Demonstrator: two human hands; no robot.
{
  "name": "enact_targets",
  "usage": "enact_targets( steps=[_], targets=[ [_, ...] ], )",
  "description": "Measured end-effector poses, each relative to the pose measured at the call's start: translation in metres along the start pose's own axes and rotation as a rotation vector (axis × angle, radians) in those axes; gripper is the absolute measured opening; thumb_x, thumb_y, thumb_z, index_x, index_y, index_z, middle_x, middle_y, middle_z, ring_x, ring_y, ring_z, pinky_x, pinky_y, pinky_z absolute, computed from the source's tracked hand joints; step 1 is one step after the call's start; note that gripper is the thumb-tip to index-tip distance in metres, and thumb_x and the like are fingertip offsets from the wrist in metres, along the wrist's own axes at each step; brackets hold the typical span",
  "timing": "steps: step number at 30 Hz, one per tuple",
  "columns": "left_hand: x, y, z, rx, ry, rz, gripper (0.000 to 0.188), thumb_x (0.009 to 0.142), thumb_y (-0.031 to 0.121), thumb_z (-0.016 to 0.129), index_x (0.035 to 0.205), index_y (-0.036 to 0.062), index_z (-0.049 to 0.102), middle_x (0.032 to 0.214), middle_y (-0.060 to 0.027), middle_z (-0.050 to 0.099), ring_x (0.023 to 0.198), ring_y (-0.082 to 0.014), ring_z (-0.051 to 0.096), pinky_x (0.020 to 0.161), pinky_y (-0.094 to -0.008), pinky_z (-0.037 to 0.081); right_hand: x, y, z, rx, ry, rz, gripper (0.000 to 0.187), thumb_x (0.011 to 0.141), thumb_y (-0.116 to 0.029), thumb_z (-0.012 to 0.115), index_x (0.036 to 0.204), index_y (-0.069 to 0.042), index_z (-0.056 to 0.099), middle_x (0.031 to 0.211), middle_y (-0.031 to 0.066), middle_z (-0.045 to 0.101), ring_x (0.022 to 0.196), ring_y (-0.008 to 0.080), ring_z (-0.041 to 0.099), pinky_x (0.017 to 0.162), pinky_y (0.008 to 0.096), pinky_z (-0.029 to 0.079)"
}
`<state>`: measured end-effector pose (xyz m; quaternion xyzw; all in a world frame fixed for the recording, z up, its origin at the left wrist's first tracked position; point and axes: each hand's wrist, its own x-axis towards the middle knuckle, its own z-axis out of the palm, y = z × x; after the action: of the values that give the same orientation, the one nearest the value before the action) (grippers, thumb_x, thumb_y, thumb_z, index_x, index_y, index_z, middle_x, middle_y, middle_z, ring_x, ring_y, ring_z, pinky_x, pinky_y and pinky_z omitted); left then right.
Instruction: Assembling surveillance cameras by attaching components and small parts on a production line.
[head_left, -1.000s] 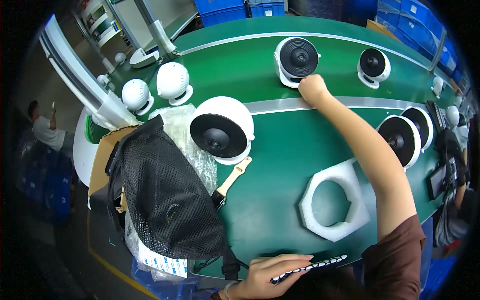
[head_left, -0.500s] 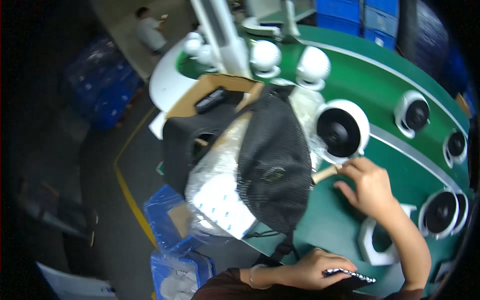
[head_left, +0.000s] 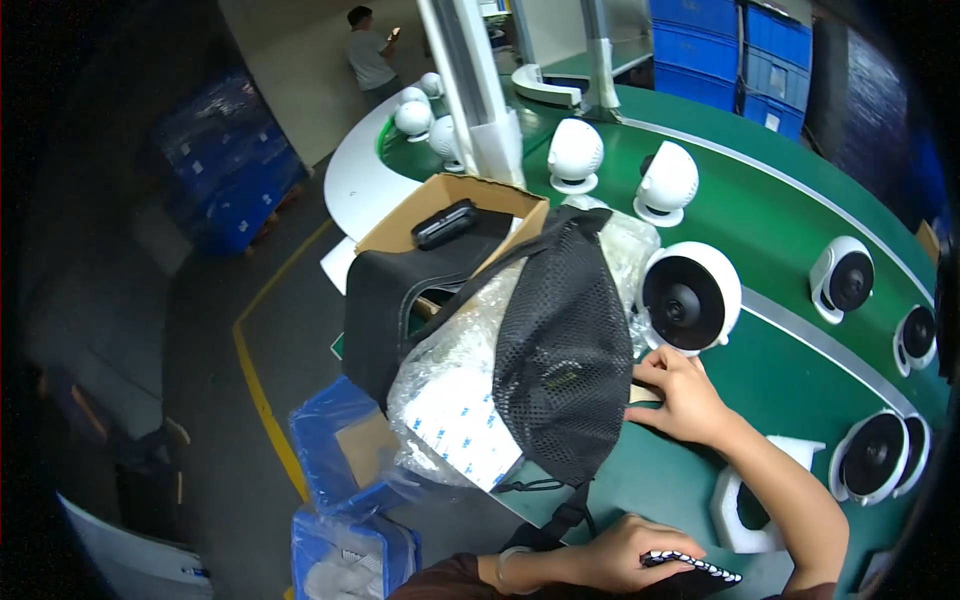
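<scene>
Head view shows the right hand (head_left: 685, 400) closing loosely on a tan strip (head_left: 643, 393) beside the black mesh bag (head_left: 562, 350), below a white round fan (head_left: 690, 298). Left hand (head_left: 625, 552) pinches a patterned strip (head_left: 695, 566). Lifting it likely needs a firmer pinch.

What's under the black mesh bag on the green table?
Under the black mesh bag lies a clear plastic bag of white sheets, bulging out on its left. The right hand reaches under the bag's edge; whatever lies beneath its middle is covered.
</scene>
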<state>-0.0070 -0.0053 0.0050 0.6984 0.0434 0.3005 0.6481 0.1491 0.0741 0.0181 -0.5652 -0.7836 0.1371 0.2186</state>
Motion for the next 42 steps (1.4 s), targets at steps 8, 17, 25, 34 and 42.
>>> enact_targets(
  steps=[8,17,25,34,42],
  targets=[
    [0.000,-0.005,-0.003,0.062,-0.034,-0.075,0.015,0.070,-0.001,0.064,0.084,0.0000,0.062,0.088,-0.0107,0.064,0.079,-0.0192,0.063,0.070,-0.0261,0.049,0.004,0.014,0.001,-0.066,0.000,-0.156,0.041,0.063,-0.033,0.067,0.099,-0.014,0.059,0.092,0.0062,0.052,0.091,0.0243,0.052,0.075,0.0351,0.042],
    [0.008,-0.007,-0.002,0.155,-0.070,-0.035,0.015,0.068,-0.001,0.064,0.082,0.0028,0.063,0.087,-0.0084,0.064,0.075,-0.0176,0.063,0.065,-0.0238,0.048,-0.007,0.018,-0.005,-0.099,-0.052,-0.318,0.041,0.055,-0.030,0.072,0.092,-0.013,0.060,0.083,0.0011,0.052,0.081,0.0193,0.054,0.068,0.0319,0.045],
    [0.009,-0.006,-0.001,0.142,-0.070,-0.049,0.015,0.068,-0.001,0.064,0.083,0.0030,0.063,0.087,-0.0087,0.064,0.074,-0.0184,0.064,0.064,-0.0239,0.049,-0.009,0.019,-0.022,-0.084,-0.130,-0.385,0.033,0.062,-0.019,0.066,0.094,-0.015,0.063,0.107,0.0074,0.051,0.097,0.0226,0.050,0.080,0.0362,0.042],
    [0.012,-0.012,-0.001,0.127,-0.084,-0.045,0.020,0.066,-0.002,0.065,0.085,0.0023,0.063,0.089,-0.0093,0.064,0.073,-0.0180,0.063,0.063,-0.0240,0.049,-0.012,0.038,-0.109,0.114,-0.015,-0.257,0.034,0.060,-0.005,0.066,0.093,-0.010,0.063,0.098,0.0079,0.058,0.086,0.0198,0.055,0.071,0.0320,0.045],
    [0.001,-0.015,-0.009,0.108,-0.149,0.022,0.029,0.066,0.001,0.064,0.094,0.0058,0.059,0.096,-0.0067,0.061,0.072,-0.0198,0.062,0.060,-0.0270,0.049,-0.037,-0.002,-0.051,-0.200,-0.419,-0.005,0.058,0.060,-0.019,0.071,0.113,-0.010,0.048,0.062,0.0084,0.060,0.060,0.0275,0.059,0.054,0.0336,0.045]
  ],
)
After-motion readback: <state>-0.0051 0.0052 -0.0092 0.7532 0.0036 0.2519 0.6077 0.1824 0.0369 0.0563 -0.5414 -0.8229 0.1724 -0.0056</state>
